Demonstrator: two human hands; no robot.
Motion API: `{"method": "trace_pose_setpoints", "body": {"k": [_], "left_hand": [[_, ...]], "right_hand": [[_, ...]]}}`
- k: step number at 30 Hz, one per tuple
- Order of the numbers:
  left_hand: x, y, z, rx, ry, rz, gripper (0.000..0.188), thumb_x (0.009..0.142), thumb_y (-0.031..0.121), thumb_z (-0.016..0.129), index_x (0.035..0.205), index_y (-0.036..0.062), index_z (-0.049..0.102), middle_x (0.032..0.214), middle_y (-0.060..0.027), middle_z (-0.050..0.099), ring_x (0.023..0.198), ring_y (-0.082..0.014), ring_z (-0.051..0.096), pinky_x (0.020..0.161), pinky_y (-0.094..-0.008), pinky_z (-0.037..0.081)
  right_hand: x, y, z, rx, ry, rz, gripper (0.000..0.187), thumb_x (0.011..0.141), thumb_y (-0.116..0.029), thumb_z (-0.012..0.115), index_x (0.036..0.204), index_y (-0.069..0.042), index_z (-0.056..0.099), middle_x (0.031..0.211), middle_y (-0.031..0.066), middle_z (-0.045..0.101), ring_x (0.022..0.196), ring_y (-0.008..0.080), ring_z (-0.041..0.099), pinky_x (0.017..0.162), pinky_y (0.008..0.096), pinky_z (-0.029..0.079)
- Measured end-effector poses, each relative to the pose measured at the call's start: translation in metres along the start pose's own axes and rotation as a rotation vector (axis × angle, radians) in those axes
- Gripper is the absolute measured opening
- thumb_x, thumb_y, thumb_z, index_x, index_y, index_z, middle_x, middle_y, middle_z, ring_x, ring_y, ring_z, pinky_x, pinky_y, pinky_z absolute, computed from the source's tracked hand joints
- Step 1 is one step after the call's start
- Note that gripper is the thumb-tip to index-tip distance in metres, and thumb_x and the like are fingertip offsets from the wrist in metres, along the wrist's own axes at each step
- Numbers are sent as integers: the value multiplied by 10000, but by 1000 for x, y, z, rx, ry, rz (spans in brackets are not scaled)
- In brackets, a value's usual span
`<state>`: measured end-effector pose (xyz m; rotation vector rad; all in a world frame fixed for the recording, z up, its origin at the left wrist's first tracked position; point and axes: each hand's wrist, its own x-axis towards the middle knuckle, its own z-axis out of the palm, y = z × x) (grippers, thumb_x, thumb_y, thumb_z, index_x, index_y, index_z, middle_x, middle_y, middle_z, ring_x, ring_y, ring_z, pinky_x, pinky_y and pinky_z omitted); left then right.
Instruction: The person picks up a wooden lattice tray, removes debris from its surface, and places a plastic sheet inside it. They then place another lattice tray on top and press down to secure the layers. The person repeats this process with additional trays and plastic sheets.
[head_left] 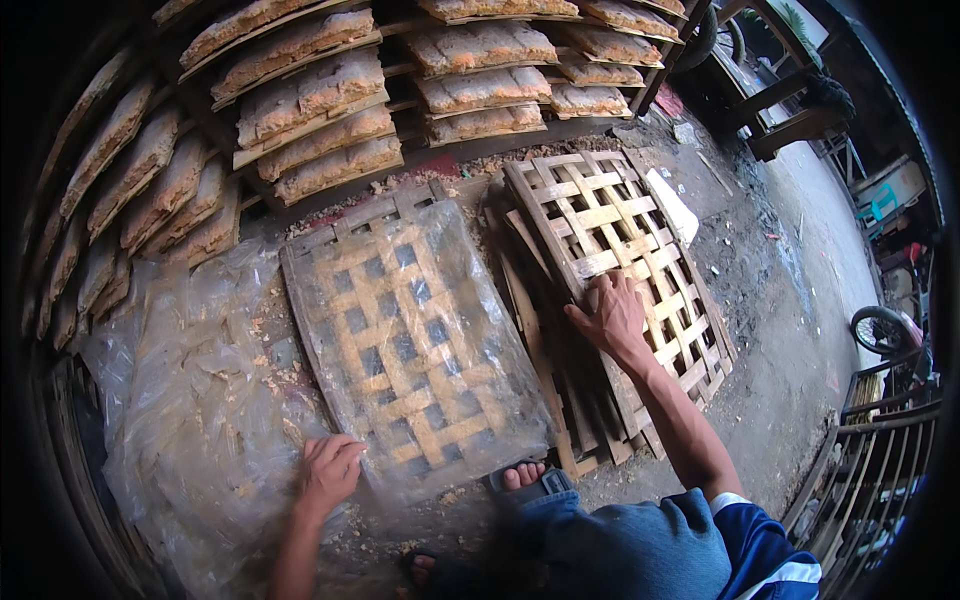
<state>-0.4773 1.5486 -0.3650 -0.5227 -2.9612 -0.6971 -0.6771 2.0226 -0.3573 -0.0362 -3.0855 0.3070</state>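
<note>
A woven bamboo tray [352,222] lies on the ground in front of me. A clear, dusty plastic sheet [478,310] covers most of it, and the lattice shows through. At the near left corner of that sheet, my left hand [328,472] has its fingers closed on the plastic edge. To the right, several woven trays are stacked at a slant. My right hand [612,318] hooks its fingers over the lattice of the top bamboo tray [640,215], near its left edge.
Crumpled plastic sheeting [195,380] lies on the left. Behind stand racks with several boards carrying crumbly orange-white slabs [310,95]. My sandaled foot [525,475] is beside the covered tray. A wheel [880,330] and a slatted bamboo frame [870,480] are at the right.
</note>
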Motion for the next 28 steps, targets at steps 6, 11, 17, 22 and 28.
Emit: {"method": "trace_pose_setpoints", "body": {"k": [6, 11, 17, 22, 28], "left_hand": [[-17, -2, -4, 17, 29, -15, 227, 825, 71, 701, 1037, 135, 750, 1047, -27, 689, 970, -227, 662, 890, -397, 430], [-26, -7, -5, 37, -25, -26, 225, 829, 87, 708, 1042, 139, 756, 1047, -26, 693, 963, -222, 665, 898, -396, 432], [-11, 5, -10, 17, 29, -31, 196, 832, 86, 711, 1017, 136, 757, 1045, -10, 695, 949, -208, 668, 894, -388, 431], [-14, 1, -16, 35, 38, -36, 201, 829, 76, 712, 1016, 135, 756, 1050, -24, 692, 935, -216, 665, 892, -387, 430], [-11, -12, -13, 37, 40, -13, 226, 819, 79, 729, 1039, 125, 753, 1074, -24, 688, 959, -220, 660, 905, -412, 428]], "right_hand": [[2, -9, 3, 37, 43, -40, 376, 744, -348, 850, 993, -93, 731, 1313, 160, 561, 1272, 357, 490, 991, 517, 425], [9, -16, -2, 63, 15, -10, 350, 716, -321, 843, 963, -89, 755, 1297, 150, 577, 1265, 351, 497, 997, 492, 432], [17, -11, -27, 130, 148, -88, 262, 730, -249, 792, 873, -34, 744, 1304, 103, 619, 1195, 340, 547, 985, 460, 463], [37, 15, -124, 319, 212, -123, 294, 772, -240, 754, 804, 51, 724, 1257, 167, 668, 1100, 327, 644, 928, 422, 524], [79, 87, -260, 451, 75, 137, 316, 840, -241, 689, 860, 68, 751, 1134, 197, 719, 1016, 284, 706, 836, 365, 550]]}}
